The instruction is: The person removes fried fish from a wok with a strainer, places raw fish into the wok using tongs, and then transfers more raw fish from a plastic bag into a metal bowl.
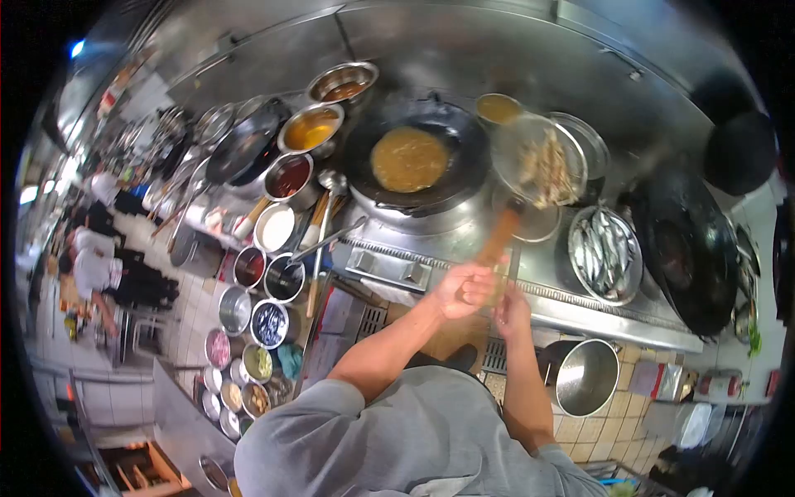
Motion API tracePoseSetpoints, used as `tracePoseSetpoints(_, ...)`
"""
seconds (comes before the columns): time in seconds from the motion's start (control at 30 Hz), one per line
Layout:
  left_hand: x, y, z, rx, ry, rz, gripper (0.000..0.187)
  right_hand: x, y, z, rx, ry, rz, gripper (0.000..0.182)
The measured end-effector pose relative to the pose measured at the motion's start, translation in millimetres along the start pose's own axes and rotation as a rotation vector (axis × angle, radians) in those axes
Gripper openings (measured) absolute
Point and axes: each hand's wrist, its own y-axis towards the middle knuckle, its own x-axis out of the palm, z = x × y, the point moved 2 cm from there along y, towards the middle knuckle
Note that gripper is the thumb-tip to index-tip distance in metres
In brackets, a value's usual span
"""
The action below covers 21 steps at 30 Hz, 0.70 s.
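The left hand (464, 291) has its fingers clenched around the lower end of the brown wooden handle (499, 236) of a round wire-mesh strainer (515, 151). The strainer's mesh is held out over the steel worktop (552, 267), in front of a round silver steel vessel (598, 153) towards the rear edge, and carries a heap of brown, strip-like pieces of food (546, 170). The right hand (511, 311) is just beside the left, at the front edge of the worktop, with its fingers bent; a thin grey bar runs up close to it, but blur makes it fair to say that I cannot tell whether these fingers grasp the bar.

Left of the strainer, a wide black wok (468, 170) holds cloudy brown liquid (410, 159). A small round bowl of yellowish liquid (498, 108) stands between wok and strainer, near the rear edge. To the right, near the front edge, an oval steel basin (636, 282) is filled with slender silver fish (604, 248), and a second black wok (679, 248) is beside it at the right end. Left of the first wok stand a steel bowl of amber liquid (310, 130) and a steel pot of dark red sauce (290, 176). Below the front edge, a tall silver steel pot (588, 377) stands on the tiled floor (629, 443).
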Motion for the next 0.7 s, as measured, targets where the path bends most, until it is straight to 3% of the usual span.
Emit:
tracePoseSetpoints(0.1,-42.8,-2.0,-0.8,-0.029,-0.015,0.045,0.047,24.3,-20.0,20.6,0.059,0.051,-0.088,0.026)
tracePoseSetpoints(0.17,-70.6,-6.6,-0.3,-0.051,-0.059,0.084,0.042,59.7,-43.9,23.5,0.109,0.052,0.007,0.027)
tracePoseSetpoints(0.2,-82.0,-9.9,0.1,-0.063,-0.091,0.109,0.039,42.8,-34.1,35.2,0.067,-0.056,-0.089,0.033)
tracePoseSetpoints(0.3,-120.6,-14.4,4.5,-0.093,-0.121,0.136,0.029,48.6,-30.4,42.8,0.014,-0.031,-0.04,0.035)
tracePoseSetpoints(0.37,-136.0,-17.3,12.3,-0.141,-0.072,0.013,0.023,33.3,0.0,49.3,0.014,-0.154,-0.071,0.033)
tracePoseSetpoints(0.43,-156.8,-8.5,28.8,-0.154,0.062,0.086,0.02,12.7,38.3,59.4,0.139,0.07,-0.64,0.029)
tracePoseSetpoints(0.5,-114.0,-27.6,35.7,-0.036,0.691,0.58,0.027,24.3,23.6,58.4,0.11,-0.265,-0.403,0.029)
tracePoseSetpoints(0.6,-127.7,-53.8,76.3,0.104,1.52,0.637,0.034,34.5,0.7,60.8,0.118,-0.356,0.086,0.044)
tracePoseSetpoints(0.67,-85.6,-108.4,106.7,0.302,2.009,0.745,0.036,39.8,-17.7,55.3,0.118,-0.407,0.079,0.051)
tracePoseSetpoints(0.7,-79.8,-135.5,127.2,0.45,2.079,0.936,0.033,35.9,-24.2,56.6,0.116,-0.426,0.083,0.055)
